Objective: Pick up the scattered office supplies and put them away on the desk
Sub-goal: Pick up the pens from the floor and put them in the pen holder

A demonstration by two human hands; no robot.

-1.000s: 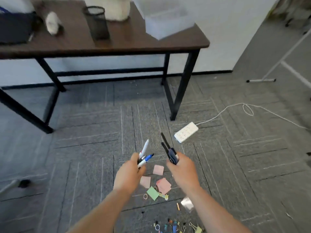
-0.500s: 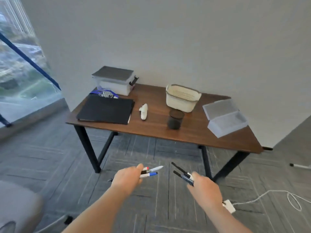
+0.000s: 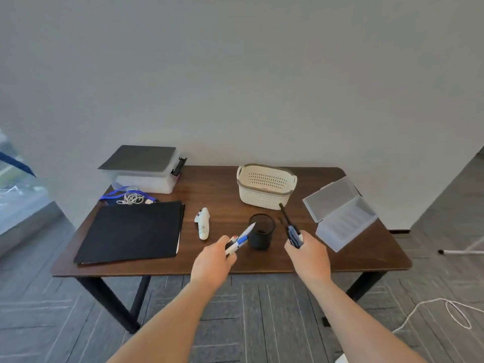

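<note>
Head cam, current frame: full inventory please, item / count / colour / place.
desk: 1, dark wood top, black legs, against wall
lidded storage box: 1, clear with grey lid, back left
lanyard and cord: 1 bundle, blue and white, in front of that box
folder: 1, black, front left
controller: 1, white, centre
basket: 1, cream, back centre
pen cup: 1, black mesh, centre front
open box: 1, translucent grey, right
cable: 1, white, floor right
pens: several, white/blue/red, in left hand
dark pens: a few, black/blue, in right hand
left hand: closed on pens
right hand: closed on dark pens
</note>
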